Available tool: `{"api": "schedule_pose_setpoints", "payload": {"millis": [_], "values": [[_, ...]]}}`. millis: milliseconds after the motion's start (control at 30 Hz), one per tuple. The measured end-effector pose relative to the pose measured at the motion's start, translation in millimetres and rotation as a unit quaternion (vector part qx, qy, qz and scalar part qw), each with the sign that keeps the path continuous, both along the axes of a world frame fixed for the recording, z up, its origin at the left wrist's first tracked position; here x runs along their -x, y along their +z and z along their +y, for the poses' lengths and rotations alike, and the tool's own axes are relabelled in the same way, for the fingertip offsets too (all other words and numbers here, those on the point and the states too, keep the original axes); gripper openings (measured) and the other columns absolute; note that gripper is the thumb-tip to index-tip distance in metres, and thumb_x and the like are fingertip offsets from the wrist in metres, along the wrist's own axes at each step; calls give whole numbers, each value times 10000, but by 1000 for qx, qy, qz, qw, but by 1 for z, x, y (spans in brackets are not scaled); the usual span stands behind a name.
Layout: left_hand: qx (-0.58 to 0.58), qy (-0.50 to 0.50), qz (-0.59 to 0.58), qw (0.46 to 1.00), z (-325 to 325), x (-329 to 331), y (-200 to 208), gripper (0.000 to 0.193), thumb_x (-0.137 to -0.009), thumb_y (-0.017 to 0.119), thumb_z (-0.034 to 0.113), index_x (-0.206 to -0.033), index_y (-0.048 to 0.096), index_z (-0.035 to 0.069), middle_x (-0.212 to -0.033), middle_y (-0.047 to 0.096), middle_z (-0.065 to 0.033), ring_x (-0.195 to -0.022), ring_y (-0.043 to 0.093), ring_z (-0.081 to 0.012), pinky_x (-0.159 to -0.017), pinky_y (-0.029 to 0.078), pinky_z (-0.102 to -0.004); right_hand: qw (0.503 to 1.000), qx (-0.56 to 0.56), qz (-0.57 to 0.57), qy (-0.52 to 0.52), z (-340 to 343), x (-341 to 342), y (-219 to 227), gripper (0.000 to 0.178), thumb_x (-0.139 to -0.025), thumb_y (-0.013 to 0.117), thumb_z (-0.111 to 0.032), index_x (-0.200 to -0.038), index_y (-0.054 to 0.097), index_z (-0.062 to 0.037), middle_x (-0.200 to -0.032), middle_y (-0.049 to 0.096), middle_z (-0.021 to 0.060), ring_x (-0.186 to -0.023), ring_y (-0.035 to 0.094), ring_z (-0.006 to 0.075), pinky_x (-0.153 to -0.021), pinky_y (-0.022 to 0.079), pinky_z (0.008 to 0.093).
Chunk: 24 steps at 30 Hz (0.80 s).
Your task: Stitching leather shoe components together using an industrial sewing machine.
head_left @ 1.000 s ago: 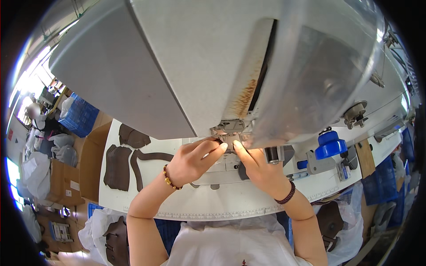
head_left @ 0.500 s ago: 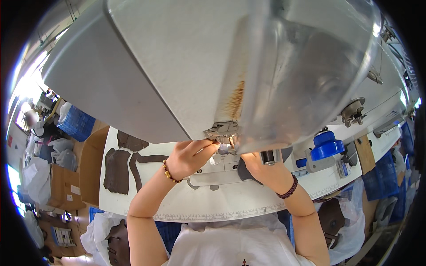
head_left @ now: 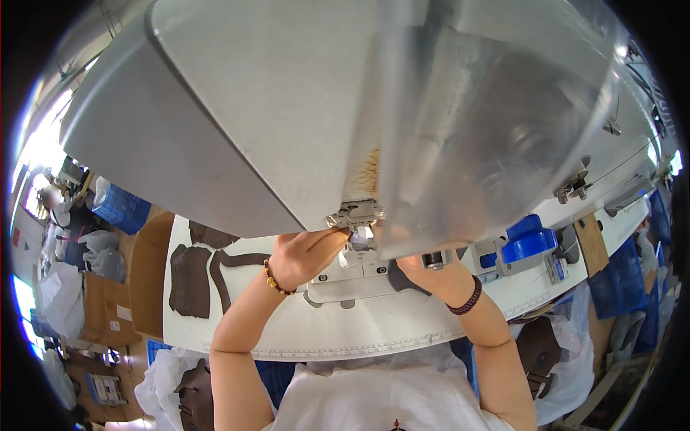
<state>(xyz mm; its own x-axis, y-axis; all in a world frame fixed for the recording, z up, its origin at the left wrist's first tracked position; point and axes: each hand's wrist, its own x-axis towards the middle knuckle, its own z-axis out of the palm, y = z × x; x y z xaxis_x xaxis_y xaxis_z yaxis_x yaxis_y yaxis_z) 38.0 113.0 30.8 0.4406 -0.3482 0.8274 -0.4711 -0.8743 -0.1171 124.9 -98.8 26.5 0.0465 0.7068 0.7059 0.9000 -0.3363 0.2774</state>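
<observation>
A large grey sewing machine head fills the upper view, with a clear plastic guard on its right. My left hand is at the metal needle-area parts, thumb and fingers pinched together. What they hold, if anything, is hidden. My right hand reaches beneath the guard, beside a dark cylindrical knob; its fingertips are out of sight. A dark grey flat piece lies beside and partly under that hand. Below the needle area is a pale machine plate.
Stacked dark brown cut pieces and curved strips lie on the white table at left. A blue device stands at right. Cardboard boxes and plastic bags with brown pieces surround the table.
The view has shifted slightly, so the machine head and blue device sit differently in the picture. Both hands stay at the needle area with little visible movement.
</observation>
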Motion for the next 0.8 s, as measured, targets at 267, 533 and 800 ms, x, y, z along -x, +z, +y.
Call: {"api": "schedule_pose_setpoints", "payload": {"millis": [267, 533, 800], "values": [[-8, -2, -1, 1000, -7, 4, 10, 217, -594, 725, 10, -795, 665, 67, -808, 633, -21, -581, 588, -109, -443, 477, -213, 962, -129, 240, 9, -1, 1, 10, 242, -612, 631, -121, -853, 650, -120, -919, 624, 40, -833, 589, 232, -727, 450, 387], [131, -70, 106, 983, -56, 35, -24, 178, -613, 730, 33, -737, 603, 30, -705, 567, -79, -642, 593, -266, -578, 501, -329, 991, -106, 85, 7, -52, -4, -3, 281, -741, 595, -119, -1017, 646, -136, -1095, 624, 97, -1022, 595, 263, -933, 417, 441], [283, -31, 538, 793, -119, -1, -68, 346, -773, 663, 230, -1041, 579, 27, -941, 613, -183, -907, 597, -338, -772, 483, -377, 991, -113, 69, -16, -76, 20, -15, 277, -747, 585, -124, -1013, 665, -129, -1078, 630, 111, -993, 605, 265, -909, 435, 438]]}}
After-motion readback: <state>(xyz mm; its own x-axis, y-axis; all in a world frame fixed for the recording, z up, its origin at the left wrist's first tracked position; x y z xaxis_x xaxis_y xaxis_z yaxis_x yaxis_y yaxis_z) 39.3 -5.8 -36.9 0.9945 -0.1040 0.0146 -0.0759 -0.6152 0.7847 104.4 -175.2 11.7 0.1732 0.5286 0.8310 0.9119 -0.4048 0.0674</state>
